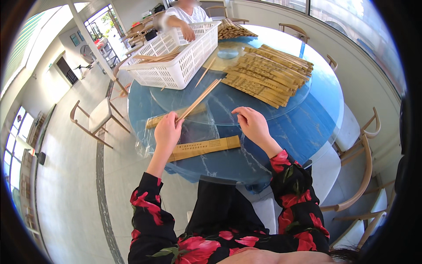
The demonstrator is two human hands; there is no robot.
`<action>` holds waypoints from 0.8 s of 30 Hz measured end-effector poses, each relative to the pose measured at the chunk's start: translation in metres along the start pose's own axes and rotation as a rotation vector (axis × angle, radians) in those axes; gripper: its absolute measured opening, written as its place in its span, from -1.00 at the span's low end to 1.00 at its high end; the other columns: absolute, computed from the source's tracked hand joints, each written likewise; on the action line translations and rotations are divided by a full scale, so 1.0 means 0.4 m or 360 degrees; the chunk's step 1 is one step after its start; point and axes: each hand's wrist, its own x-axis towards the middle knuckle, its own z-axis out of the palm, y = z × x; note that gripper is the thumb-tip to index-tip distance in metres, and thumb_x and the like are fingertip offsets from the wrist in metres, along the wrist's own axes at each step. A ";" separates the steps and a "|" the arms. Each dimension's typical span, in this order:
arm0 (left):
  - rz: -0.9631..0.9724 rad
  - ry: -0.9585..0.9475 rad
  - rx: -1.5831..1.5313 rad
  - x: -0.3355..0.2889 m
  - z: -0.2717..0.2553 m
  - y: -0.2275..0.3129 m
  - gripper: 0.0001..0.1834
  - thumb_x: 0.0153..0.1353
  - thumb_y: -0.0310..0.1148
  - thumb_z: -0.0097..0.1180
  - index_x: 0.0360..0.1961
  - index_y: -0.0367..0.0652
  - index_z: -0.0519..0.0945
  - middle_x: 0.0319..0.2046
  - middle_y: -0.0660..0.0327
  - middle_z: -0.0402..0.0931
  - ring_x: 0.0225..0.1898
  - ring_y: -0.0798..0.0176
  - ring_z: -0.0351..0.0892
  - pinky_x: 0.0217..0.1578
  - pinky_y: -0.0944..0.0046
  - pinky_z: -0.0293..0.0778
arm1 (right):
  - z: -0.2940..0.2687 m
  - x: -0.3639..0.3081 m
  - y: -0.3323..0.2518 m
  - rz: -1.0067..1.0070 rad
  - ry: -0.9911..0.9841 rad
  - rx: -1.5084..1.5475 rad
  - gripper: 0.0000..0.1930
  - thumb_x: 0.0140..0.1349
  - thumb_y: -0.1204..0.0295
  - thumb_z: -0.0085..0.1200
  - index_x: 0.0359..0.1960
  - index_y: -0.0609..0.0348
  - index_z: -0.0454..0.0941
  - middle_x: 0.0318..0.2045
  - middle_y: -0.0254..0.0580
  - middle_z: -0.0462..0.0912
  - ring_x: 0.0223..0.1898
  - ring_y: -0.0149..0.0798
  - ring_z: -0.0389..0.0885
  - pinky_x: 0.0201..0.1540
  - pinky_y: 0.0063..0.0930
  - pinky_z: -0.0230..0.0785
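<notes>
My left hand (167,134) is closed on a pair of wooden chopsticks (200,99), which slant up and away to the right. To the right, my right hand (253,126) hovers over the blue tabletop with its forefinger and thumb apart, holding nothing that I can see. Between my hands and nearer me lies a flat brown printed paper sleeve (204,148). Crumpled clear plastic film (206,125) rests under and beside my left hand, with another brown sleeve (154,121) next to it. Farther off, a broad pile of brown paper sleeves (272,75) is spread out.
A white slatted plastic basket (176,72) with loose chopsticks inside stands at the far left of the round table (323,103). A single chopstick (205,72) lies beside it. Behind it sits a person (189,17) with one hand over the basket. Wooden chairs (100,116) stand around.
</notes>
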 end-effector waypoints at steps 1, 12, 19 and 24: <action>-0.0032 0.0044 -0.0035 -0.011 0.000 -0.001 -0.78 0.26 -0.28 0.29 -0.23 -0.12 0.52 -0.32 0.14 0.60 -0.27 -0.02 0.61 -0.29 0.04 0.50 | 0.001 0.000 0.002 -0.0026 0.0020 0.0003 -0.81 0.30 0.53 0.03 -0.12 0.08 0.65 -0.34 -0.13 0.65 -0.30 0.00 0.62 -0.22 -0.22 0.47; 0.0499 -0.0010 -0.0506 -0.181 -0.038 0.132 -0.70 0.06 -0.43 0.40 -0.14 -0.18 0.66 -0.12 0.17 0.62 -0.03 0.00 0.55 0.05 0.08 0.46 | -0.004 -0.002 -0.007 -0.0104 -0.0089 -0.0018 -0.88 0.28 0.46 0.14 -0.18 0.10 0.66 -0.40 -0.22 0.62 -0.38 -0.10 0.60 -0.29 -0.28 0.45; 0.0338 -0.0028 -0.0570 -0.199 -0.018 0.127 -0.66 0.02 -0.47 0.42 -0.12 -0.17 0.69 -0.13 0.18 0.66 -0.02 0.03 0.56 0.05 0.11 0.47 | -0.028 0.003 -0.005 -0.0428 -0.0665 -0.0042 -0.70 0.10 0.10 0.36 -0.30 0.02 0.70 -0.29 -0.34 0.63 -0.06 -0.13 0.57 0.02 -0.24 0.40; 0.0308 -0.0041 -0.0635 -0.186 -0.011 0.142 -0.68 0.02 -0.49 0.41 -0.15 -0.19 0.70 -0.13 0.18 0.67 -0.02 0.05 0.57 0.05 0.13 0.47 | -0.043 -0.013 0.008 -0.0575 -0.0735 -0.0164 -0.65 0.03 0.08 0.40 -0.28 0.03 0.71 -0.28 -0.35 0.63 -0.04 -0.12 0.54 0.03 -0.24 0.40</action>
